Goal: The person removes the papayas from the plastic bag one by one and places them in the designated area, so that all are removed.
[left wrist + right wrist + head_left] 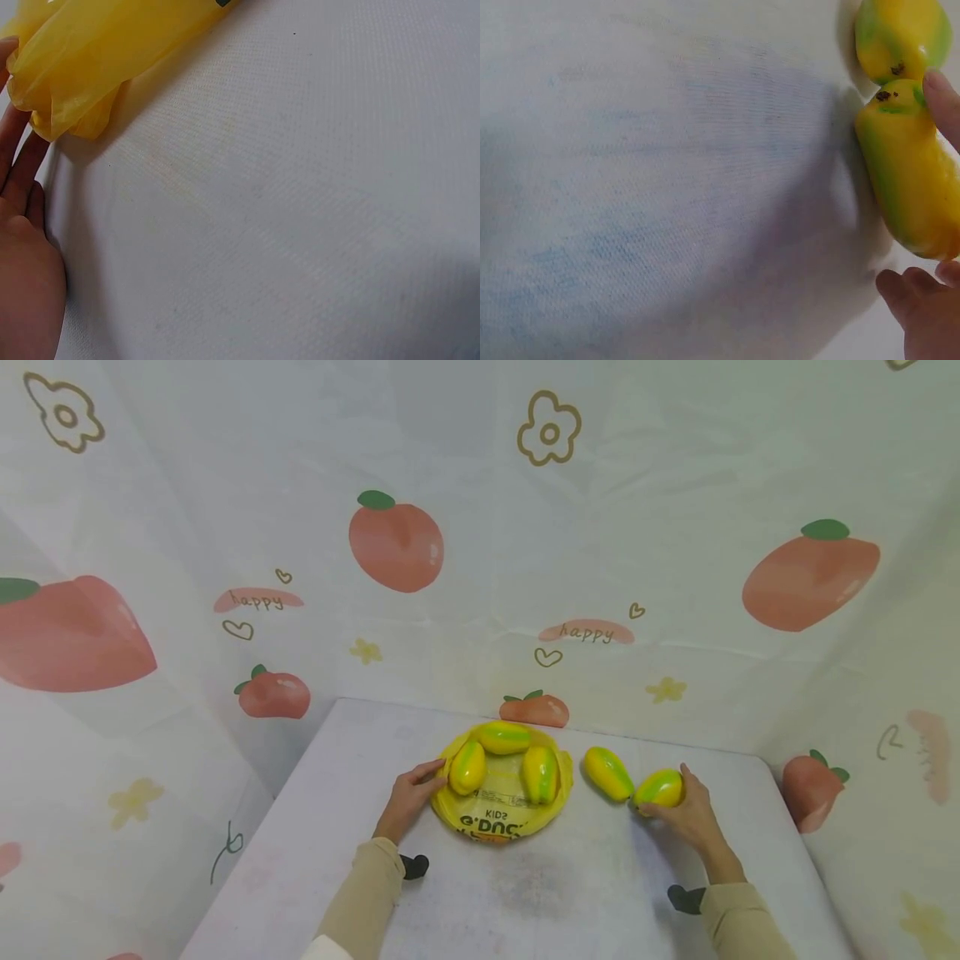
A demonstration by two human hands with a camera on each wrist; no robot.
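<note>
A glossy yellow-green papaya (660,788) lies on the table at the right, and my right hand (692,814) grips it, thumb at one end and fingers at the other. Another papaya (608,774) lies just left of it, their tips nearly touching; both appear in the right wrist view. Near the table's middle stands a shallow round container lined with a yellow plastic bag (491,818), printed with dark lettering. Inside are three papayas: one at the left (468,768), one at the back (504,738), one at the right (539,775). My left hand (408,797) holds the container's left rim, pinching the bag (97,67).
The white table (570,893) ends at the back against a fabric wall (480,643) printed with fruit, flowers and hearts. Similar fabric hangs at the left and right sides. A black strap piece (414,867) shows at the left wrist, another (686,899) at the right.
</note>
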